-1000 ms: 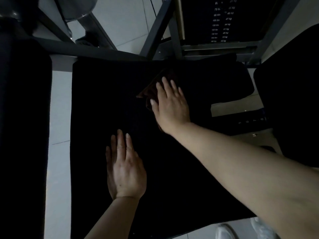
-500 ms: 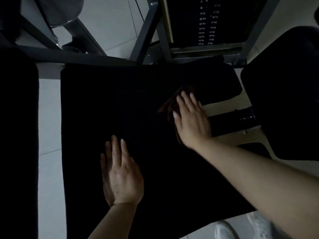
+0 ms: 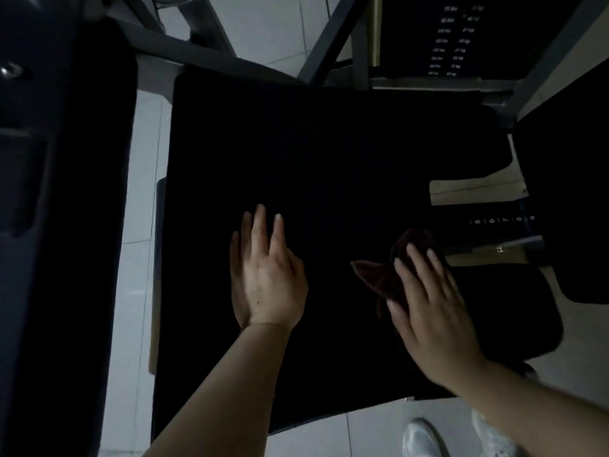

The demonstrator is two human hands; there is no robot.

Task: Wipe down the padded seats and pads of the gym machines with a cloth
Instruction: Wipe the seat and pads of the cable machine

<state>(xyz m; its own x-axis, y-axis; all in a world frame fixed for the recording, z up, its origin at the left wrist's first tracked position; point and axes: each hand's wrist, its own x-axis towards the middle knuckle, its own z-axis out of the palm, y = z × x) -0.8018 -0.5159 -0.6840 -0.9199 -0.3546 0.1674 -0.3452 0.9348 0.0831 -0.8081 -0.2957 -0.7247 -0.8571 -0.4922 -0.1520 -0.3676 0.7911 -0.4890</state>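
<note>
Mid-wipe: flat right hand [image 3: 431,311] presses a dark cloth [image 3: 385,278], seemingly maroon, on the black seat pad [image 3: 329,153]; flat left hand [image 3: 267,278] braces. Next, sweep the upper-frame area.

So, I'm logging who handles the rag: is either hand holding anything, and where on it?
Neither grips anything. The right hand presses flat on the near part of the cloth; the left hand rests open on the seat.

Gym: weight stack [image 3: 451,37] with kg labels, padded seat [image 3: 313,166], steel frame [image 3: 329,41].
</note>
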